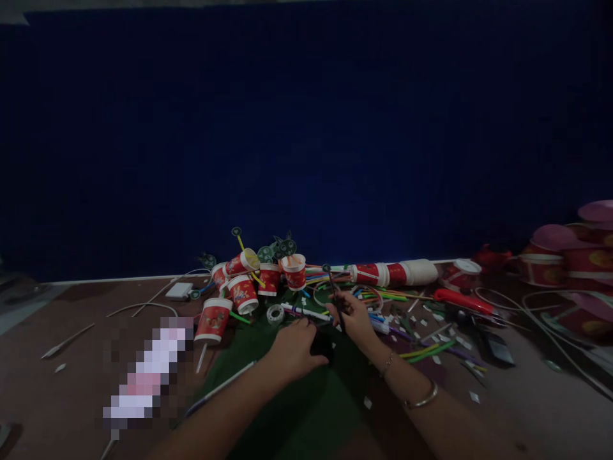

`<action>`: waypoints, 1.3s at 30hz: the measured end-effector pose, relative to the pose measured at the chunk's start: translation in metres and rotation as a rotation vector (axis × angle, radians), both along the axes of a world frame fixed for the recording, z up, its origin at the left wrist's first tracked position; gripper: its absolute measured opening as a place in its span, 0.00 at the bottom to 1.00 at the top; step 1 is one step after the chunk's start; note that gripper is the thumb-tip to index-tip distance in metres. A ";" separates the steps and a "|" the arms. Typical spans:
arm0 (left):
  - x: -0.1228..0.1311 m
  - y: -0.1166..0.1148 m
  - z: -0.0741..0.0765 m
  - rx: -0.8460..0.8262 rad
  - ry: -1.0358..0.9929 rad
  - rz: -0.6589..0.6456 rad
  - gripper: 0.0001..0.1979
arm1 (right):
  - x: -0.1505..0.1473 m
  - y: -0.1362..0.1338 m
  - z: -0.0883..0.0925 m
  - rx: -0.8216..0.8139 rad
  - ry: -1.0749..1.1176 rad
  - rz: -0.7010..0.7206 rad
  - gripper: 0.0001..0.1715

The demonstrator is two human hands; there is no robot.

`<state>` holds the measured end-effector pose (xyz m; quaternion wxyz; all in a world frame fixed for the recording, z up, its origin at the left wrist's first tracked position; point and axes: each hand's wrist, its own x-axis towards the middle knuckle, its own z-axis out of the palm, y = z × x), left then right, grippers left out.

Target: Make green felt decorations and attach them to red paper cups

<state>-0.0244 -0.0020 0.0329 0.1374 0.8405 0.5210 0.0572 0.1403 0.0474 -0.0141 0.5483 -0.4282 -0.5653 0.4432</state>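
My left hand rests low over a green sheet, its fingers curled around or beside a dark object that is too dim to name. Just to the right, my right hand grips a thin dark tool that looks like scissors, pointing up and away. A roll of tape lies beyond my left hand. White marker-like sticks lie between and beyond both hands. Small white paper scraps are scattered to the right.
Red paper cups with sticks and cut-outs stand and lean at the back left. Stacked cups lie on their side at the back. Coloured sticks, a red tool and a dark phone-like object lie right. A blue panel rises behind.
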 end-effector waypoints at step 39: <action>-0.039 0.022 0.001 0.966 -0.297 -0.040 0.07 | -0.002 -0.001 0.006 -0.009 0.079 -0.176 0.17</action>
